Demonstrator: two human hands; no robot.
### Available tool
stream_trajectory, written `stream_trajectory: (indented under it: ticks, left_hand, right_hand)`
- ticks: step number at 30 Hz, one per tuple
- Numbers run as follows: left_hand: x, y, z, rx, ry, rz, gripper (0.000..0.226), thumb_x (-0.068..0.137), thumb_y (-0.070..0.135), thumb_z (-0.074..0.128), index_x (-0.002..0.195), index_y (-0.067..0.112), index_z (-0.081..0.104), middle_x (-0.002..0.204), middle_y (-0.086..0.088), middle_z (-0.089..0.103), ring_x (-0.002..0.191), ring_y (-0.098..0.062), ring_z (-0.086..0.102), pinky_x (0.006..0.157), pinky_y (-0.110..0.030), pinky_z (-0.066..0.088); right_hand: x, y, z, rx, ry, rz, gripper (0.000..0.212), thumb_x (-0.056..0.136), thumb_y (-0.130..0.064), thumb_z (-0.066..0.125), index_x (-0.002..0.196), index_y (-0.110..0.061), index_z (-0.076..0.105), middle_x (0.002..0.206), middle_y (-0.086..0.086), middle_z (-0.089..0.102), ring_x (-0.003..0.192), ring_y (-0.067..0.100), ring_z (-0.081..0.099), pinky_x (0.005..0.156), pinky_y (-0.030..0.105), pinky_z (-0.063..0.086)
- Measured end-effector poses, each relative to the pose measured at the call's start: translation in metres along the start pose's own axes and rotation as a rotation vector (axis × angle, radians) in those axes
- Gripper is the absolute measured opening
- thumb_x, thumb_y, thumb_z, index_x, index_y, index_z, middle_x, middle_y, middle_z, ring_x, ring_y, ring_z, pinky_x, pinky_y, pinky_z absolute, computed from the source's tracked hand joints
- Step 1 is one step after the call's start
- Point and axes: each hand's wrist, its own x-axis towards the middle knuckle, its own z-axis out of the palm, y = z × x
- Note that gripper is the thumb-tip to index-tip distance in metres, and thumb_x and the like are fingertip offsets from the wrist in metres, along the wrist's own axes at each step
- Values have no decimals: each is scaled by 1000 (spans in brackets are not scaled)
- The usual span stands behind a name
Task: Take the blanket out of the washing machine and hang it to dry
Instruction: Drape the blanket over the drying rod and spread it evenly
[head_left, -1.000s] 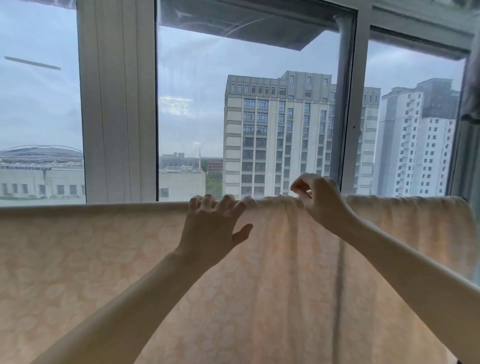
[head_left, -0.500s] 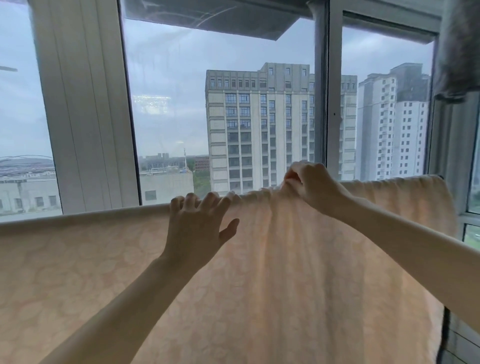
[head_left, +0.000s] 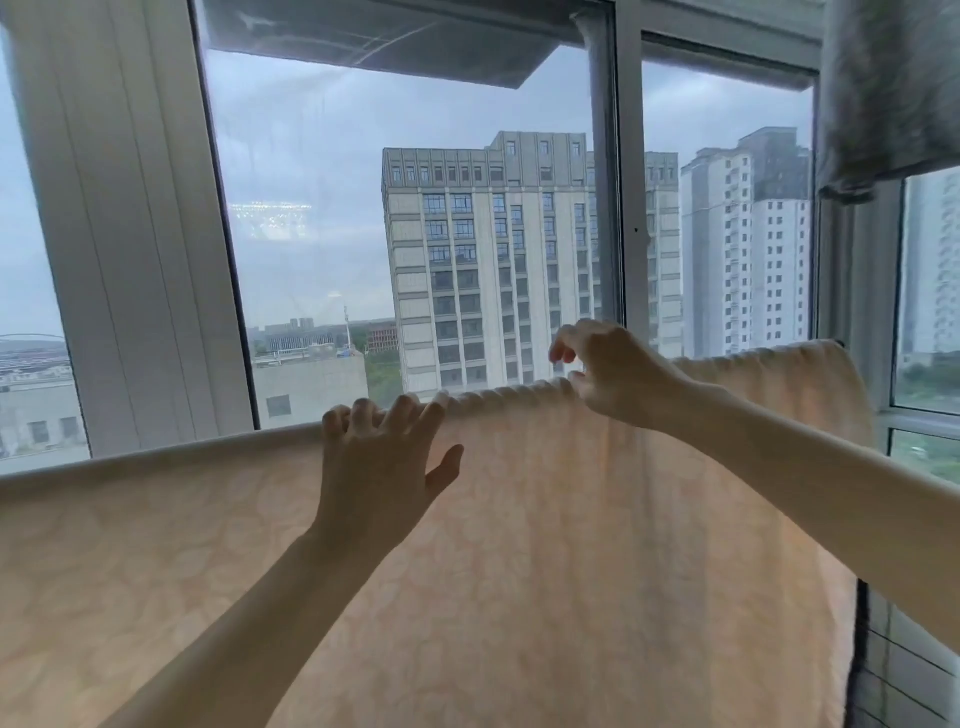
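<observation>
A pale peach blanket (head_left: 519, 545) with a faint flower pattern hangs across the whole width in front of the window, folded over a line or rod that the cloth hides. Its top edge is bunched into small ridges between my hands. My left hand (head_left: 379, 467) lies flat against the blanket, with spread fingers hooked over the top edge and the thumb sticking out. My right hand (head_left: 608, 369) hovers at the top edge further right. Its fingers are loosely curled and raised off the cloth, and the thumb tip is near the ridge.
Large windows with white frames (head_left: 130, 234) stand right behind the blanket, with tall buildings outside. A grey fuzzy cloth (head_left: 893, 93) hangs at the upper right. The blanket's right end (head_left: 836, 364) reaches nearly to the corner window frame.
My right hand had been pinching the bunched top edge; its fingers have now lifted and opened. My left hand stays on the edge. The view has turned slightly right.
</observation>
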Motion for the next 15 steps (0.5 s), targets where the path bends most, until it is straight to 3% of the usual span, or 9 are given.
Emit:
stream_trajectory:
  ticks: [4, 9, 15]
  left_hand:
    - [-1, -2, 1, -6, 16, 8, 54, 91, 56, 33, 127, 24, 54, 106, -1, 65, 84, -34, 61, 79, -43, 39]
    - [2, 0, 2, -11, 12, 18, 55, 90, 57, 31, 126, 23, 55, 107, -1, 65, 84, -33, 62, 79, -42, 39]
    - [7, 10, 4, -11, 12, 35, 55, 91, 57, 33, 125, 21, 56, 107, -1, 65, 85, -33, 61, 79, -42, 39]
  right_hand:
    - [-4, -9, 7, -32, -56, -74, 10, 89, -15, 67, 99, -13, 67, 97, -1, 65, 86, 15, 61, 82, 32, 54]
    - [-1, -2, 7, -39, 12, -64, 6, 91, -12, 63, 91, -9, 68, 88, -1, 64, 78, 15, 61, 78, 34, 55]
    - [2, 3, 11, -85, -22, -59, 5, 94, -11, 58, 95, -9, 62, 92, 2, 62, 81, 15, 59, 80, 34, 54]
